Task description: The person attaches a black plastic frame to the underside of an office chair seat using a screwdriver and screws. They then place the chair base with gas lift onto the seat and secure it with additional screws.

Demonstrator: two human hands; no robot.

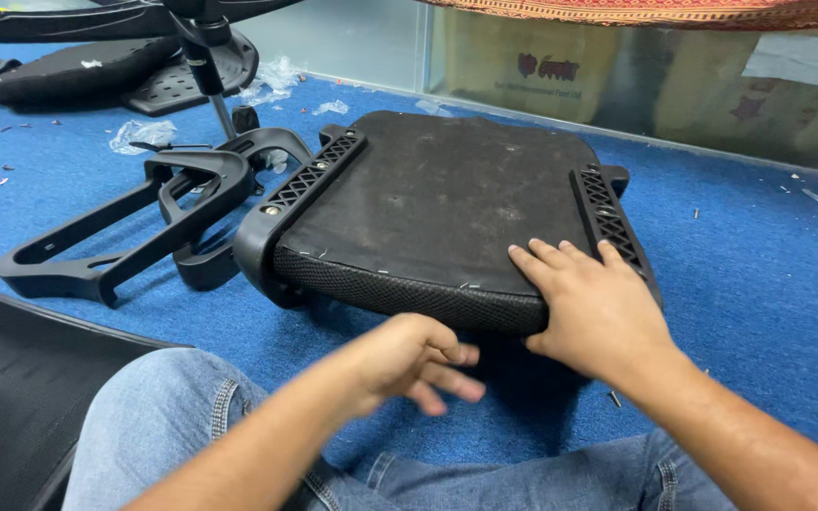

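Hand positions are read first: the left hand (pixel 418 364) is held loosely curled and empty just off the near edge of the upturned seat cushion (pixel 437 213), blurred as if in motion, while the right hand (pixel 589 308) is laid flat, fingers spread, on the cushion's near right corner, nothing being gripped. The cushion is lying bottom-up on the blue carpet (pixel 769 274), tipped slightly toward the knees, its mesh edge nearest. The seat appears to be steadied for work on its underside; a firmer hold on the near edge would seem to be called for before it is turned or lifted. Open carpet is left to the right; to the left, room is narrowed by the black armrest frame (pixel 144 222), just beside the cushion's left bracket. Farther off, a chair base (pixel 125 71) and plastic scraps (pixel 139 132) are seen.
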